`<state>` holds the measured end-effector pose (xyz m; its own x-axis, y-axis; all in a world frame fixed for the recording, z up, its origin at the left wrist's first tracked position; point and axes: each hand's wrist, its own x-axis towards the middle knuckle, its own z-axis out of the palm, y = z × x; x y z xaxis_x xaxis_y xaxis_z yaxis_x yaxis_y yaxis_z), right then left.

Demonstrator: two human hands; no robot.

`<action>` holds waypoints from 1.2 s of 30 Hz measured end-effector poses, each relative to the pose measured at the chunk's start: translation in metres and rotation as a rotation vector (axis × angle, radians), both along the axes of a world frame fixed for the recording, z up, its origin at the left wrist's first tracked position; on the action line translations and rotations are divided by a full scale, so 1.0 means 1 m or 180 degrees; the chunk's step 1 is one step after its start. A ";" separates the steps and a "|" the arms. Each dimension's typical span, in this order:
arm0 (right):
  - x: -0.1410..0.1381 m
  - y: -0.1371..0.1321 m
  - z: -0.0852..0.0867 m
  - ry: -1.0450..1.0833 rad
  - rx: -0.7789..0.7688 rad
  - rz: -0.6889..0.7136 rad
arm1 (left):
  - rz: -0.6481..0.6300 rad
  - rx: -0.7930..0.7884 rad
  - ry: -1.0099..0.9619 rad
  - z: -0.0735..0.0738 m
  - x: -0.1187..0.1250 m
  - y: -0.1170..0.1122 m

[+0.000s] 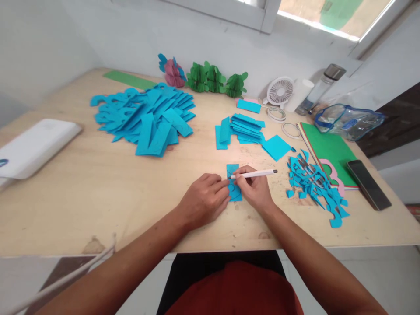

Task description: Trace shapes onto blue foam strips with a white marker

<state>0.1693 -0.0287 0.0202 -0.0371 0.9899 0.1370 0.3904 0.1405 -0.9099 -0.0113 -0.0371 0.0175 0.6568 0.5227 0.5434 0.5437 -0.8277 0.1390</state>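
Note:
A small folded blue paper piece (233,169) lies on the wooden table (98,192) near its front edge. My left hand (205,199) presses down on its left side with curled fingers. My right hand (256,189) grips a white pen (259,173), whose tip rests on the blue piece. A stack of folded blue squares (246,127) sits just behind, with one loose blue square (276,146) to its right.
A big heap of cut blue shapes (147,116) lies back left, blue scraps (315,183) with scissors to the right. Green sheets (331,151), a phone (369,183), tape rolls (277,113), a small fan (280,91), a bottle (320,89), a clear pouch (348,120), paper ornaments (213,78) and a white device (33,146) surround them.

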 end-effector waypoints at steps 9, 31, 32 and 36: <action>0.001 -0.001 -0.001 -0.0238 -0.0040 -0.0026 | 0.0012 0.0034 0.0028 0.001 0.000 -0.001; 0.001 0.000 -0.004 -0.0240 0.0008 -0.0014 | -0.0030 0.0017 -0.0105 -0.001 0.000 0.000; 0.001 0.000 -0.004 -0.0259 0.0014 -0.0010 | -0.0032 0.0020 -0.0106 -0.001 0.000 0.000; 0.000 0.000 -0.003 -0.0341 0.0037 -0.0014 | -0.0030 0.0026 -0.0093 -0.001 0.000 0.000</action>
<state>0.1695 -0.0291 0.0176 -0.0479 0.9885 0.1438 0.4860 0.1488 -0.8612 -0.0115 -0.0373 0.0169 0.6455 0.5121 0.5667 0.5316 -0.8339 0.1480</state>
